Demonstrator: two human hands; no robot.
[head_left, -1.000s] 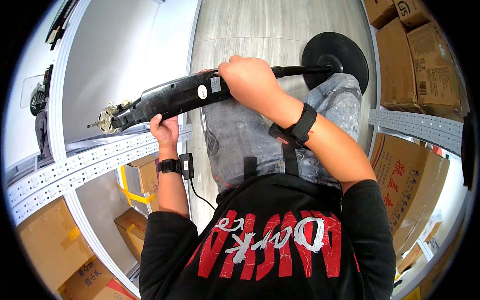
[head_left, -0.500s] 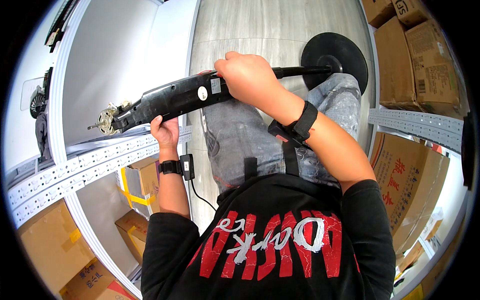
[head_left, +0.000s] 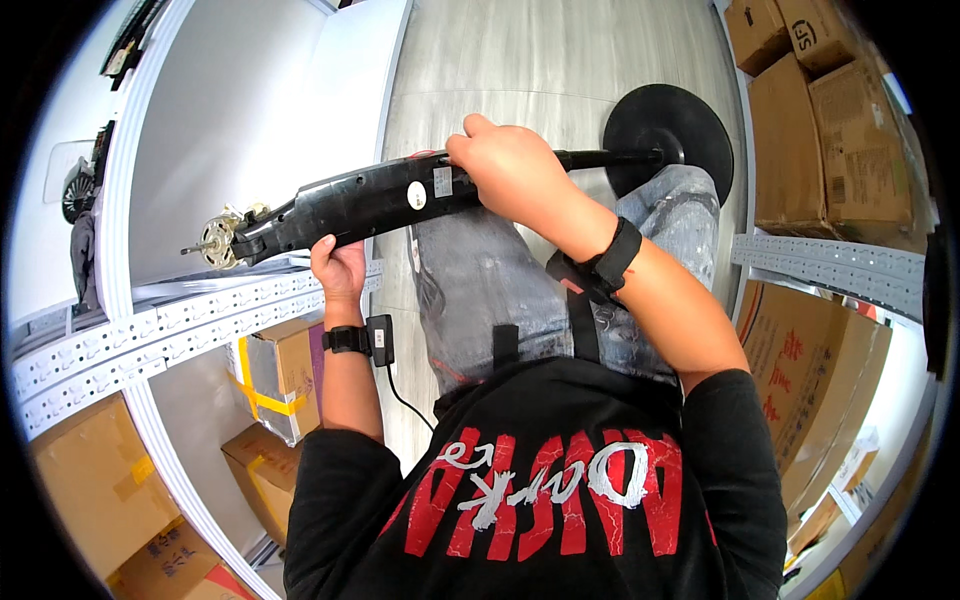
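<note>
A black pedestal fan [head_left: 370, 200] without blades lies tilted across my lap. Its bare metal motor [head_left: 222, 240] with a thin shaft points left, while the pole [head_left: 618, 157] runs right to a round black base [head_left: 668, 135]. My right hand [head_left: 512, 178] is closed round the fan where the wide housing meets the pole; a bit of red shows just left of it. Under the motor end of the housing, my left hand [head_left: 338, 268] holds it with the thumb on the near edge. The fingers beneath are hidden.
A white shelf [head_left: 250, 110] stands at the left, with a perforated metal beam [head_left: 200, 325] below the motor and taped cartons [head_left: 275, 375] under that. Stacked cardboard boxes [head_left: 860, 130] fill the right-hand rack. Grey floor [head_left: 480, 50] stretches ahead.
The fan housing and both hands sit slightly lower and further right in the picture; the view has also shifted a little. Both hands keep their hold.
</note>
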